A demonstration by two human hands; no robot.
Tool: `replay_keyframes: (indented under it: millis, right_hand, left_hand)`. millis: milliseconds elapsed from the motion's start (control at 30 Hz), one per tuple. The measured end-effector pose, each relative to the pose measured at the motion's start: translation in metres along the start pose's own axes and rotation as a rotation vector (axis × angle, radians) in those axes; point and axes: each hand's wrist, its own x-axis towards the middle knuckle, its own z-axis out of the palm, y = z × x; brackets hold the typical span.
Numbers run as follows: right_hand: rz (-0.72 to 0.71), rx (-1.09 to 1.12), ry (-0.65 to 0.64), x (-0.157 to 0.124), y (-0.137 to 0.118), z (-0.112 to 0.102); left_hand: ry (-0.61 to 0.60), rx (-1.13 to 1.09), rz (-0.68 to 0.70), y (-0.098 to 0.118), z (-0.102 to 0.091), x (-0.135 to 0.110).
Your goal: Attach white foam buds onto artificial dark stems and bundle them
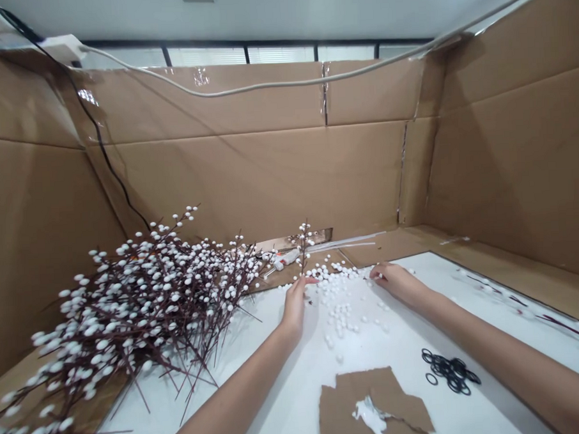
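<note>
My left hand (294, 301) pinches the base of a small dark twig (304, 247) that stands upright and carries a few white buds. My right hand (392, 278) rests on the white table (278, 396) with its fingers curled at the edge of a scatter of small white foam balls (340, 298). Whether those fingers hold a ball is too small to tell. The balls lie between the two hands.
A big heap of dark branches with white buds (130, 301) fills the left. Black rubber rings (449, 367) and a torn cardboard piece with white glue (374, 408) lie near me. A glue gun (286, 258) lies behind the balls. Cardboard walls (268, 173) enclose the table.
</note>
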Motion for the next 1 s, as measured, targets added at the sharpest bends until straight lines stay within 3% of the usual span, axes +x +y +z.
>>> replay_keyframes:
  millis: [167,333,400,500,600,700,833,1000]
  right_hand:
    - [0.098,-0.046,0.030,-0.015,0.035,-0.023]
    - [0.144,-0.085,0.014,-0.028,0.063,-0.040]
    - [0.108,-0.098,0.030,-0.026,0.056,-0.041]
    - [0.002,-0.102,0.037,-0.013,0.025,-0.033]
    - [-0.114,-0.087,-0.001,0.005,-0.011,-0.013]
    - [-0.124,-0.087,-0.017,0.021,-0.036,0.008]
    - [-0.075,-0.092,0.014,0.029,-0.044,0.018]
    - [-0.036,-0.064,0.025,0.019,-0.030,0.005]
  left_hand:
    - [-0.023,-0.130,-0.099,0.000,0.005,0.005]
    - [-0.013,-0.138,-0.070,0.001,-0.001,0.003]
    - [-0.009,-0.108,-0.034,0.002,-0.001,0.000]
    - [0.009,-0.031,0.042,0.003,-0.001,-0.002]
    - [0.060,0.082,0.142,0.005,-0.005,0.000]
    - [0.119,0.209,0.237,0.006,-0.014,0.004]
    - [0.160,0.330,0.267,0.003,-0.022,0.012]
    - [0.111,0.371,0.224,-0.004,-0.024,0.020]
